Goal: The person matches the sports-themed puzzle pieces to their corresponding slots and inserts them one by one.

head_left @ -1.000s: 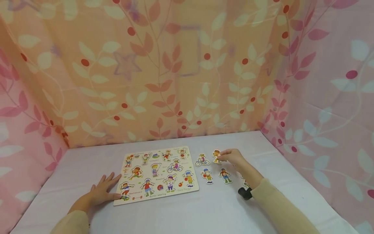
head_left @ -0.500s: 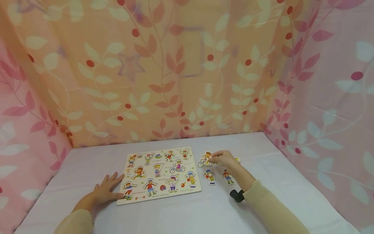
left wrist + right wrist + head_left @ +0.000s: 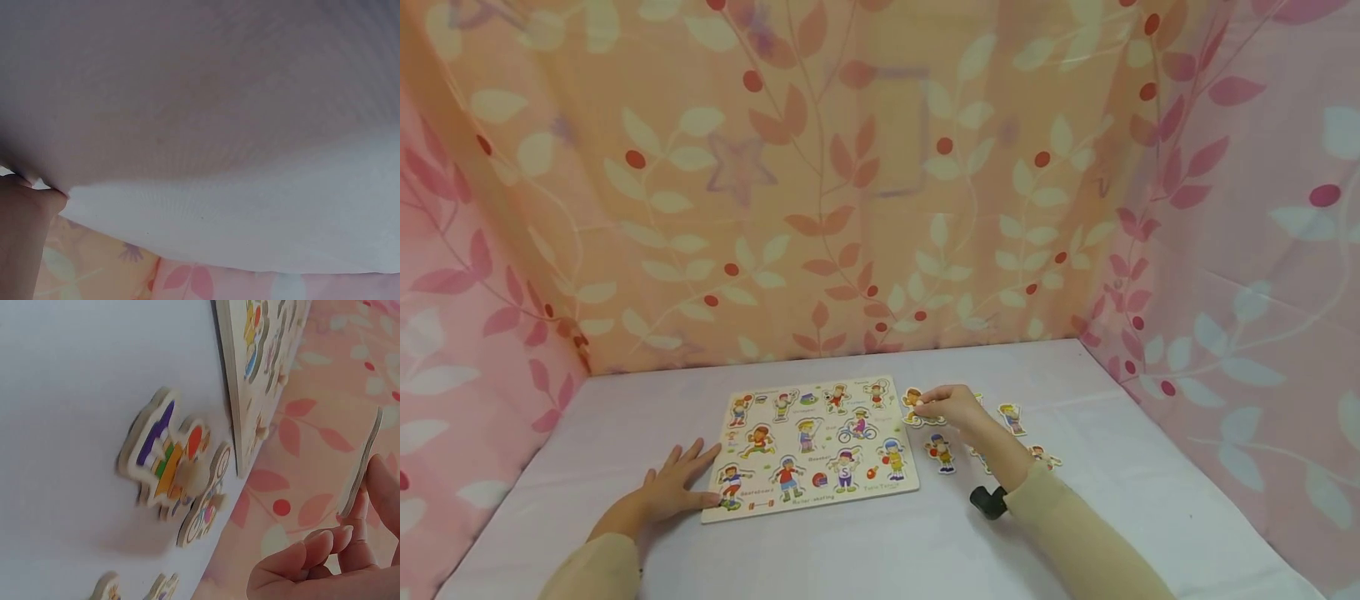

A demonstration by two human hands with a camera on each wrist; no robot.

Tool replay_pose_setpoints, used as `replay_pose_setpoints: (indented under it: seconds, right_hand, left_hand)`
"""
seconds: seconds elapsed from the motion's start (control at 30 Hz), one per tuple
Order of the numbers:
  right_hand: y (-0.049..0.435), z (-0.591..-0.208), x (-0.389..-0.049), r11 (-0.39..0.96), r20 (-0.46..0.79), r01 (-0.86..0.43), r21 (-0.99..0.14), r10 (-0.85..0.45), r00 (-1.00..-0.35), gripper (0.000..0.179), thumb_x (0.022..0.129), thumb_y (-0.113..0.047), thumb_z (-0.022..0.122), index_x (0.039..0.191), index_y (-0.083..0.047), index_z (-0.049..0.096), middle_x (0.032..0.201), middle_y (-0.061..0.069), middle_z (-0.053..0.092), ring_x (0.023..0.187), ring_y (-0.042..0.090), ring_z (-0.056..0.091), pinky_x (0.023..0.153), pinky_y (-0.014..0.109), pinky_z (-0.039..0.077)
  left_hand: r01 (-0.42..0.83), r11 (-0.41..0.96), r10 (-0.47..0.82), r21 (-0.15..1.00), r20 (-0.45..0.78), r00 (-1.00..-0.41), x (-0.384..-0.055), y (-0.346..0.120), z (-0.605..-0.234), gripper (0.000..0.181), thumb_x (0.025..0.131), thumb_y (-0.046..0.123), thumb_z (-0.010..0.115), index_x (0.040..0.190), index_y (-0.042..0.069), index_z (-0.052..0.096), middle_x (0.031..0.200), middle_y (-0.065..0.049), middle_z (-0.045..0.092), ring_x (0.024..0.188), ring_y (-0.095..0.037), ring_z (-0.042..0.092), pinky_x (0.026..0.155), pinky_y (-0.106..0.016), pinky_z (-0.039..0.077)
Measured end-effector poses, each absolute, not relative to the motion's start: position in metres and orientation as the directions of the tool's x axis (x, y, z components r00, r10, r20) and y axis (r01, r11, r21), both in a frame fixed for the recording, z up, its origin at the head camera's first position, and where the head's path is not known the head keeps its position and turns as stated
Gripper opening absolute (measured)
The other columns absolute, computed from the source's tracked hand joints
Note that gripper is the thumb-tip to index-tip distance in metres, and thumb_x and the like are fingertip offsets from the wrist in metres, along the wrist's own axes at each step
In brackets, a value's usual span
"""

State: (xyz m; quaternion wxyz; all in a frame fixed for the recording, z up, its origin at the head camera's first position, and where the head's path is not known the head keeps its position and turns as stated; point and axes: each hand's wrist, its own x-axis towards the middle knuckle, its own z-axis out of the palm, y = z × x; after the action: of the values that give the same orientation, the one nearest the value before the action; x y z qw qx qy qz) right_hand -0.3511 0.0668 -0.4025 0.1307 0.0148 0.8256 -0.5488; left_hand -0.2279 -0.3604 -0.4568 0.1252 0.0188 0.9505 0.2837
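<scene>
Pinching child-figure piece (image 3: 912, 398) in right hand (image 3: 961, 412), just right of puzzle board (image 3: 867, 454); best held clear of cyclist piece (image 3: 209, 512), steadying board's left edge with spread, empty left hand (image 3: 664, 492).

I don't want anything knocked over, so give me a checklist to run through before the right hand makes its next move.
1. Right hand has a grip on the figure puzzle piece: ok, pinched between thumb and fingers.
2. Piece lifted off the table: ok, raised in the right wrist view.
3. Left hand at the puzzle board: ok, touching its left edge.
4. Held piece clear of the cyclist piece: ok, a gap shows in the right wrist view.
5. Held piece over a recess: not ok, it is by the board's right edge.
6. Matching recess free: cannot tell.
</scene>
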Motion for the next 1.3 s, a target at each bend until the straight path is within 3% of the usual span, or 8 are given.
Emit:
replay_pose_setpoints:
  seconds: [0.1,0.4,0.63,0.8,1.1,1.3]
  right_hand:
    - [0.061,-0.404,-0.351,0.395,-0.234,0.170,-0.903,-0.120,-0.965,0.020,0.083,-0.011,0.076,0.100,-0.001,0.071,0.106,0.011,0.066,0.098,0.026,0.057,0.095,0.048,0.044]
    - [0.048,-0.409,-0.349,0.378,-0.244,0.174,-0.909,-0.146,-0.959,0.019,0.083,-0.013,0.077,0.098,-0.002,0.071,0.106,0.011,0.064,0.094,0.025,0.055,0.088,0.045,0.045]
    - [0.037,-0.408,-0.345,0.375,-0.235,0.160,-0.913,-0.164,-0.958,0.020,0.083,-0.014,0.077,0.099,-0.003,0.070,0.103,0.008,0.066,0.101,0.026,0.055,0.093,0.051,0.042]
    - [0.029,-0.409,-0.344,0.380,-0.218,0.131,-0.916,-0.197,-0.956,0.020,0.083,-0.012,0.077,0.098,-0.001,0.070,0.095,0.007,0.068,0.095,0.023,0.057,0.090,0.046,0.043]
    - [0.016,-0.408,-0.343,0.366,-0.243,0.157,-0.917,-0.201,-0.949,0.018,0.083,-0.012,0.077,0.096,-0.003,0.070,0.105,0.009,0.065,0.109,0.028,0.052,0.106,0.058,0.029]
    - [0.006,-0.408,-0.339,0.340,-0.238,0.155,-0.928,-0.218,-0.946,0.016,0.082,-0.009,0.078,0.093,-0.002,0.068,0.099,0.009,0.063,0.095,0.024,0.055,0.095,0.048,0.041]
  left_hand:
    - [-0.039,0.834,0.108,0.551,-0.231,-0.967,-0.228,-0.361,-0.457,0.100,0.079,0.052,0.073,0.149,-0.002,0.027,0.152,-0.037,0.005,0.135,-0.060,-0.009,0.096,-0.079,-0.010]
    - [-0.035,0.831,0.114,0.555,-0.233,-0.966,-0.229,-0.360,-0.454,0.100,0.079,0.051,0.073,0.149,-0.003,0.026,0.152,-0.037,0.004,0.135,-0.061,-0.008,0.096,-0.079,-0.009]
    - [-0.040,0.830,0.112,0.557,-0.237,-0.965,-0.229,-0.360,-0.456,0.101,0.078,0.052,0.073,0.150,-0.002,0.026,0.153,-0.036,0.004,0.136,-0.059,-0.009,0.097,-0.078,-0.010]
    - [-0.043,0.826,0.109,0.562,-0.234,-0.966,-0.228,-0.360,-0.455,0.101,0.078,0.050,0.074,0.150,-0.002,0.026,0.153,-0.036,0.003,0.136,-0.059,-0.009,0.097,-0.078,-0.010]
    - [-0.058,0.836,0.093,0.546,-0.245,-0.965,-0.228,-0.360,-0.454,0.100,0.079,0.051,0.073,0.150,-0.001,0.025,0.154,-0.035,0.003,0.137,-0.058,-0.009,0.098,-0.077,-0.011]
    - [-0.057,0.839,0.087,0.541,-0.237,-0.968,-0.226,-0.357,-0.452,0.101,0.078,0.052,0.074,0.150,0.000,0.027,0.154,-0.034,0.005,0.137,-0.058,-0.008,0.099,-0.077,-0.010]
